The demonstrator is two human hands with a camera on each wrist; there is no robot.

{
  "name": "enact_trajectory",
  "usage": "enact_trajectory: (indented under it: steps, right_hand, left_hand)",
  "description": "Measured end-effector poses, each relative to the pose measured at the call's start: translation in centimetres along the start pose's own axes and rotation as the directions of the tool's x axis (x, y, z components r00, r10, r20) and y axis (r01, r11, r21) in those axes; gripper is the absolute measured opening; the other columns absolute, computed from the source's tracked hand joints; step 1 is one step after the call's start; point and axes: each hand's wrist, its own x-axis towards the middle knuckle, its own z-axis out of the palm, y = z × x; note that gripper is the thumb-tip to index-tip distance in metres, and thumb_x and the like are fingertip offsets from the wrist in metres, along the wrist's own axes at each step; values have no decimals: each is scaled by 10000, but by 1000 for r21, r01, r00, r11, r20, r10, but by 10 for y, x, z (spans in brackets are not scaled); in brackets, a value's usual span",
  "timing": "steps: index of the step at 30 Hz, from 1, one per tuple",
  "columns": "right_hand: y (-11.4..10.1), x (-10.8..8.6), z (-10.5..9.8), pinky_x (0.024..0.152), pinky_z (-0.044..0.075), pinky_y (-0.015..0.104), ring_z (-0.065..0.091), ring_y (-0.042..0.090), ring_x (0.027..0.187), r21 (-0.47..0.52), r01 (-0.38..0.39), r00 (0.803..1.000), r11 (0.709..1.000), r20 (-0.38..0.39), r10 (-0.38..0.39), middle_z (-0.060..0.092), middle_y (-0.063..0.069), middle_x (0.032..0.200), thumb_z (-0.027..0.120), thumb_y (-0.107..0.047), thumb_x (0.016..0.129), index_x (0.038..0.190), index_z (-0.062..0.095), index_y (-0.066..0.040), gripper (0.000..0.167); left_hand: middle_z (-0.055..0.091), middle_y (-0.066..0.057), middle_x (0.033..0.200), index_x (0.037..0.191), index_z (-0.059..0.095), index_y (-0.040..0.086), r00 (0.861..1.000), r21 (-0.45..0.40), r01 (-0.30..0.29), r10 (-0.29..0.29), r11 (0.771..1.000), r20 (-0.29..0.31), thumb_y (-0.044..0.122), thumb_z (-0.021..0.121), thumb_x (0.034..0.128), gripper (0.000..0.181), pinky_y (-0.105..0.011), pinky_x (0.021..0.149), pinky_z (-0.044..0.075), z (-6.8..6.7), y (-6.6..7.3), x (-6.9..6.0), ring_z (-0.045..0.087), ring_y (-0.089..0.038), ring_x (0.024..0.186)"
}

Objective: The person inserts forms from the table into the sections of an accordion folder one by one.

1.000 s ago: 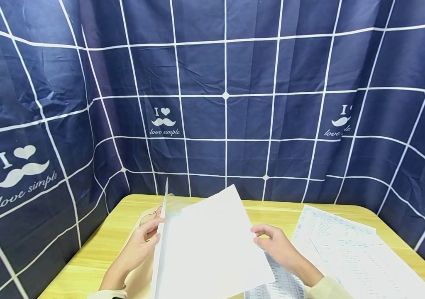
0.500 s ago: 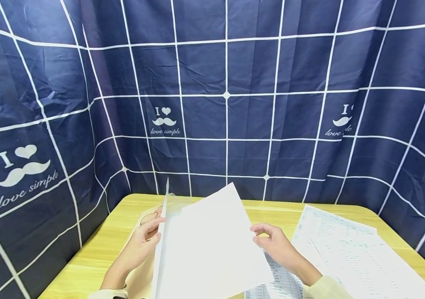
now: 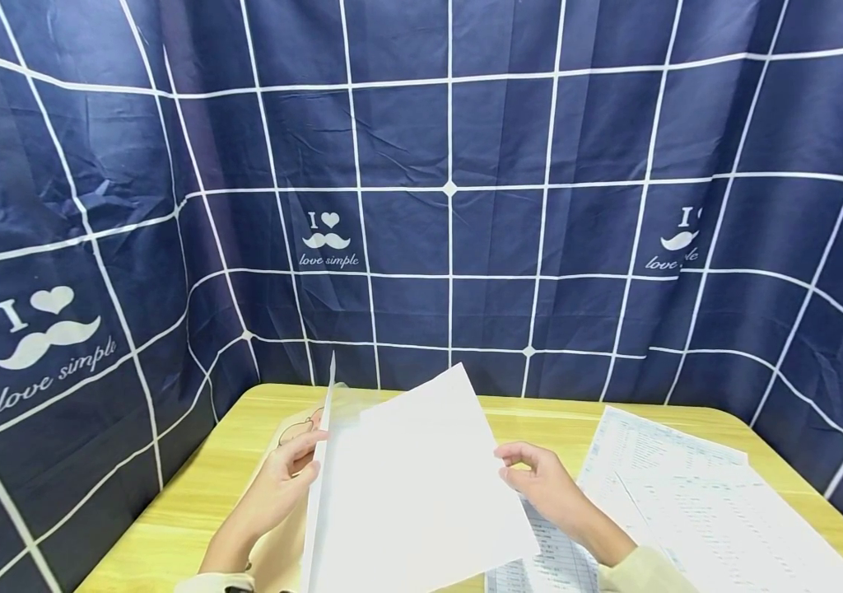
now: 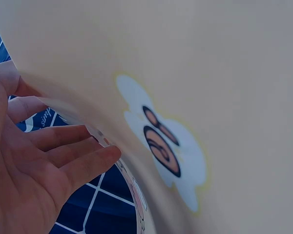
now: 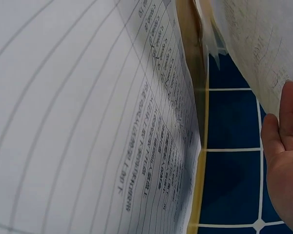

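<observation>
My left hand [image 3: 279,487] grips the edge of a folder [image 3: 314,511] that stands open on the table. In the left wrist view its beige cover [image 4: 239,87] carries a cartoon print, and the thumb and fingers hold the cover's edge. A white sheet of paper [image 3: 421,486] lies slanted against the folder's inside, its far corner raised. My right hand [image 3: 546,487] pinches the sheet's right edge. In the right wrist view, fingers [image 5: 289,117] touch the back of a paper [image 5: 254,39] with faint writing. The sheet's left edge is hard to make out in the glare.
Printed sheets [image 3: 733,511] overlap on the right of the wooden table [image 3: 184,502]. Another printed sheet [image 3: 558,560] lies under my right forearm, seen close in the right wrist view. Behind the table hangs a dark blue curtain [image 3: 496,231] with white lines.
The white sheet and my right hand have shifted very slightly to the left. My left hand keeps its grip on the folder in the same place.
</observation>
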Motion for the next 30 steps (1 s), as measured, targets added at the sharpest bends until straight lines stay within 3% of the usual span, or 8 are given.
enact_trajectory:
  steps: [17, 30]
  right_hand:
    - [2, -2, 12, 725, 511, 235, 574, 160, 833, 54, -13, 1000, 998, 26, 11, 561, 136, 1028, 599, -83, 865, 1149, 577, 39, 309]
    - [4, 1, 20, 756, 499, 229, 533, 178, 913, 73, -57, 998, 996, -3, 57, 549, 124, 1040, 602, -82, 870, 1146, 584, 23, 296]
  left_hand:
    - [508, -356, 1214, 1215, 507, -144, 1000, -9, -2, 2, 1000, 1, -83, 475, 896, 327, -138, 829, 486, 0, 1, -1, 555, 25, 1041]
    - [493, -333, 1244, 1219, 509, -148, 1000, 10, 21, -21, 1000, -8, -78, 484, 892, 335, -133, 841, 476, 0, 0, 0, 573, -59, 1075]
